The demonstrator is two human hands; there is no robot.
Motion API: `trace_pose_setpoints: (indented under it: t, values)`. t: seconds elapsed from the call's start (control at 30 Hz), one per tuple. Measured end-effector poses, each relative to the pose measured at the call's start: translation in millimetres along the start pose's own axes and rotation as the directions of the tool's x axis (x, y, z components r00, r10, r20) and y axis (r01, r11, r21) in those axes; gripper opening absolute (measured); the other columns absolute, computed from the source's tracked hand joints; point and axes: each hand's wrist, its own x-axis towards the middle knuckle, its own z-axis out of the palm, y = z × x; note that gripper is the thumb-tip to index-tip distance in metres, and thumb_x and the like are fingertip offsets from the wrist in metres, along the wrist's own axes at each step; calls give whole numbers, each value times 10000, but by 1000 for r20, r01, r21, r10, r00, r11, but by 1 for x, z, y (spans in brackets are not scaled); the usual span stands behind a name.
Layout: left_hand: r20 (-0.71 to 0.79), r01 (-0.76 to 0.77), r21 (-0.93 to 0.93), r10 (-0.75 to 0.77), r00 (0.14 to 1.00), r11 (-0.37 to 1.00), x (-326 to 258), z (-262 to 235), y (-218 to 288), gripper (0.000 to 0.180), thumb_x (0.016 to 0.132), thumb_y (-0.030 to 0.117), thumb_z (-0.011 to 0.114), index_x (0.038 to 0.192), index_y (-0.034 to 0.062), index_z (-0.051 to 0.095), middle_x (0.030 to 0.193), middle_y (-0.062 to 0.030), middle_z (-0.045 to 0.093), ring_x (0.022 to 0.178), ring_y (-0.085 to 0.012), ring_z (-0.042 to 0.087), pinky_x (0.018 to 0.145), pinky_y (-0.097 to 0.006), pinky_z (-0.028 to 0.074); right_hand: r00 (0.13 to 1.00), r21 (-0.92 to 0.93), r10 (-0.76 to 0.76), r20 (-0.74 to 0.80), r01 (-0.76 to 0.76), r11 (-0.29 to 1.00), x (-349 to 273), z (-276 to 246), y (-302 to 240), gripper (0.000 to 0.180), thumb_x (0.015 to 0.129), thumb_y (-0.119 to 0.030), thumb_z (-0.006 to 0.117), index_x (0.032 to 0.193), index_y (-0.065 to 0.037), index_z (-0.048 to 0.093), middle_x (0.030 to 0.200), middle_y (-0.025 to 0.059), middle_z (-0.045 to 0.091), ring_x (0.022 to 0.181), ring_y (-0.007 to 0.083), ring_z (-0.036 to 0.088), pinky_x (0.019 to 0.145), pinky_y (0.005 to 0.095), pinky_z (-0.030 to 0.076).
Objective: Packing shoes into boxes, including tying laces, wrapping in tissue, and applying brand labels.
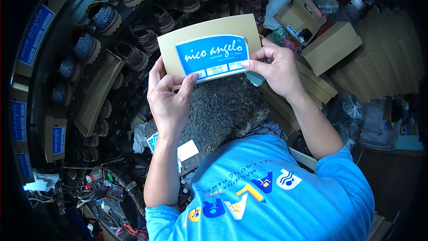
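Note:
Both hands hold a tan cardboard shoebox (167, 50) in front of me, one panel facing me; its depth is hidden. A large blue and white label (211, 58) covers the lower part of that panel. My left hand (170, 96) grips the lower left side, its thumb on the label's lower left edge and the fingers behind the card. At the lower right corner my right hand (277, 69) pinches the box, thumb pressed on the label. Below sits a dark, rough-surfaced block (223, 109). Near my left forearm, a white paper piece (188, 150) and a blue-edged label (152, 142) lie on it.
Shelves of shoes (132, 56) line the left, with a long cardboard lid (99, 93) leaning there. Tan boxes (332, 48) and stacked cardboard (379, 60) stand at the right. Cluttered tools and cords (113, 192) lie lower left. Plastic bags (350, 116) sit beyond my right arm.

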Motion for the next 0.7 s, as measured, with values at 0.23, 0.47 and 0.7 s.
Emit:
trace_pose_setpoints:
  t: [0.23,0.47,0.7]
  values:
    - [-1,20,18,-20,1000,1000,-1,2,7,199,816,148,841,783,-20,740,1437,-237,524,1248,-315,600,846,-355,572,999,16,-45,-20,45,999,0,1,6,196,784,-150,846,827,18,753,817,58,701,741,115,644,711,271,501]
    - [-11,-6,100,7,1000,995,-3,2,18,172,805,106,843,778,-26,737,1423,-233,525,1240,-312,605,840,-359,593,997,-57,-65,-46,62,996,-6,8,6,194,772,-134,851,816,21,743,861,79,721,714,132,683,662,266,532]
    - [-27,-22,96,24,999,995,-2,-2,13,213,823,148,846,766,-21,731,1447,-216,515,1264,-277,585,878,-320,571,995,-55,-80,-63,76,996,-8,12,-3,178,767,-105,850,773,27,731,958,85,728,770,137,689,691,269,544]
